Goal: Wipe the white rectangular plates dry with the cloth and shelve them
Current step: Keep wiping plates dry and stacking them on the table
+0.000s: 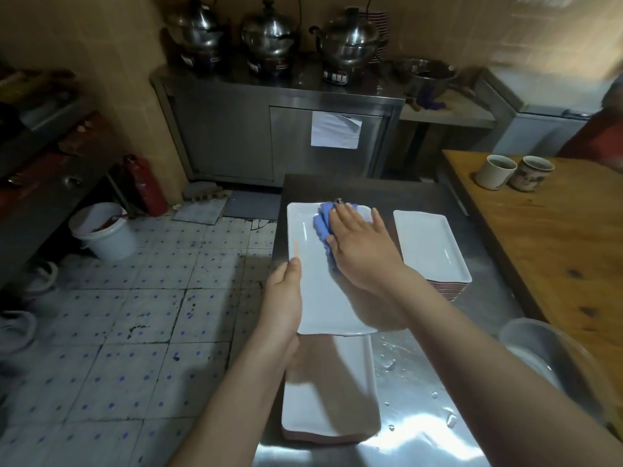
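At the centre of the frame a white rectangular plate (315, 281) was gripped along its left edge by the left hand (281, 298), thumb on the rim. The right hand (362, 247) lay flat and spread, pressing a blue cloth (323, 224) onto the plate's upper part. Just below, a wet-looking stack of plates (330, 392) sat on the steel table (421, 382); a second stack (431, 247) stood right of the hands. Two mugs (497, 171) stood on the wooden table (546, 251) at right, and a white bucket (104, 230) on the floor at left.
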Demonstrator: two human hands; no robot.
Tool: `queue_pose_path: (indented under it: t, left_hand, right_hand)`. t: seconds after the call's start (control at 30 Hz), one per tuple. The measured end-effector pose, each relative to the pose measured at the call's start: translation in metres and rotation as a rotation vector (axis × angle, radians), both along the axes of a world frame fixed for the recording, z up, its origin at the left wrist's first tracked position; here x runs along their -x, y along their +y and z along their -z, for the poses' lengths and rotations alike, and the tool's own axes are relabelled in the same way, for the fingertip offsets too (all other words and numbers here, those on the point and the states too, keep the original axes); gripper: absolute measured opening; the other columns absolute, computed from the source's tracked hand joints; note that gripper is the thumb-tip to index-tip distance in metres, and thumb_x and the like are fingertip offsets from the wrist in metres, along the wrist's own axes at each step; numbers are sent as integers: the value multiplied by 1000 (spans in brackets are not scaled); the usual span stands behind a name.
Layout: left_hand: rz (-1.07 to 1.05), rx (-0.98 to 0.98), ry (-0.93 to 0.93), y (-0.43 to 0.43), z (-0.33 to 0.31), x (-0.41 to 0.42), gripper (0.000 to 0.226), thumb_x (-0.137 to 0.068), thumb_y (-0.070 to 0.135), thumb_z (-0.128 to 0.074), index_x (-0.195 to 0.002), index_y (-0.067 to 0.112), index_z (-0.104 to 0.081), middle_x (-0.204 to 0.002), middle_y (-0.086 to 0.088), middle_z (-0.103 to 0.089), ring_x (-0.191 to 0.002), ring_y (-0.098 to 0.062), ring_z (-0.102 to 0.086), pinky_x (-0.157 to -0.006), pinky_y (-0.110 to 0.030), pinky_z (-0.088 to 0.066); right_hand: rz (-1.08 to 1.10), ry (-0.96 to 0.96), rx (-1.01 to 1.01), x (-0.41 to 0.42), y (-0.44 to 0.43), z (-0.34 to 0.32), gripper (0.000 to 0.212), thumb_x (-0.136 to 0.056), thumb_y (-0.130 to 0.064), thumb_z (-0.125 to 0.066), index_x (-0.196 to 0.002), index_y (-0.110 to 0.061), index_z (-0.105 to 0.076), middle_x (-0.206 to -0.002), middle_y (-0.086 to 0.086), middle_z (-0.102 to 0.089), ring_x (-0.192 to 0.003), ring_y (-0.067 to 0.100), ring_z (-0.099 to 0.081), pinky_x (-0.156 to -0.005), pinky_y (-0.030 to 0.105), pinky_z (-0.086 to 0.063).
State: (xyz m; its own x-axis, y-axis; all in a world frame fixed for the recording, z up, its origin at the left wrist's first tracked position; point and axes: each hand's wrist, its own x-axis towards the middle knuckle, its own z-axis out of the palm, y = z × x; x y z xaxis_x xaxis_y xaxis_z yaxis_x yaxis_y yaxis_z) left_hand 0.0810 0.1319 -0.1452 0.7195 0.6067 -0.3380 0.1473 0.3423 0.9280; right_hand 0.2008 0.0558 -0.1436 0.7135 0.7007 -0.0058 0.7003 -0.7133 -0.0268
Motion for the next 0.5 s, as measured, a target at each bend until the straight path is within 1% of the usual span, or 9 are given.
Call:
queue_pose_path:
  t: [0.07, 0.13, 0.17, 0.2, 0.27, 0.3, 0.37, 0.43, 0.5]
  left_hand:
    - [-35, -24, -7, 3, -4, -2, 31, -101, 21, -39, -78, 16, -60, -74, -2, -66, -67, -20, -61, -67, -30, -49]
    - [-42, -31, 3, 7, -4, -3, 32, -101, 22, -39, -77, 16, -59, -77, -7, -66, -70, -24, -61, -72, -34, -49]
    - [-36, -37, 12, 9, -3, -3, 32, -101, 23, -38, -78, 16, -59, -78, -8, -66, -71, -24, -62, -71, -34, -50]
    - [-24, -50, 26, 10, -2, -3, 32, -101, 24, -38, -79, 17, -60, -78, -7, -66, -69, -23, -62, -68, -32, -50]
    - [-15, -70, 50, 7, 1, -4, 30, -101, 24, -38, -84, 16, -61, -76, -2, -65, -66, -19, -62, -61, -26, -49]
    - [-17, -71, 54, 5, 2, -4, 28, -101, 24, -38, -89, 15, -61, -76, -1, -65, -65, -17, -61, -61, -25, -48]
    - [-13, -82, 47, -4, 3, -5, 26, -101, 22, -38, -93, 13, -61, -77, -1, -65, -67, -15, -62, -61, -24, -48]
    - [19, -94, 34, -10, 0, -5, 27, -101, 22, -39, -90, 14, -62, -81, -2, -67, -71, -17, -63, -65, -25, -50]
    - [25, -97, 14, -11, -4, -7, 30, -101, 23, -40, -83, 15, -62, -79, -1, -67, -70, -17, -63, -65, -25, -50]
  right_hand:
    - [20, -12, 14, 7, -15, 5, 55, -102, -34, -7, -152, -12, -5, -160, 3, -1, -147, 18, 0, -116, 41, 6]
    - [-24, -42, -35, 27, -25, 14, 67, -94, -37, 2, -150, -7, -14, -159, 9, -12, -147, 24, -11, -117, 45, -5]
    - [-46, -29, -64, 40, -28, 18, 74, -88, -39, 4, -149, -4, -20, -157, 12, -18, -145, 26, -18, -115, 48, -11]
    - [-53, -1, -86, 48, -30, 23, 78, -85, -40, 5, -149, -4, -22, -157, 12, -19, -144, 27, -20, -115, 48, -13]
    - [-59, 69, -55, 49, -32, 27, 83, -79, -43, 12, -151, -8, -12, -159, 7, -10, -146, 22, -11, -116, 46, -7]
    - [-58, 80, -34, 42, -32, 26, 83, -79, -43, 14, -152, -11, -9, -160, 4, -8, -147, 20, -9, -116, 46, -5]
    - [-19, 19, -41, 20, -28, 21, 74, -85, -39, 9, -150, -11, -13, -158, 4, -13, -145, 20, -14, -114, 47, -7]
    - [70, -30, -52, -6, -22, 13, 63, -93, -35, 2, -148, -11, -19, -157, 5, -18, -144, 21, -17, -114, 46, -8]
    - [111, -19, -52, -19, -18, 9, 53, -101, -31, -10, -150, -12, -15, -159, 4, -14, -146, 19, -11, -117, 44, -4]
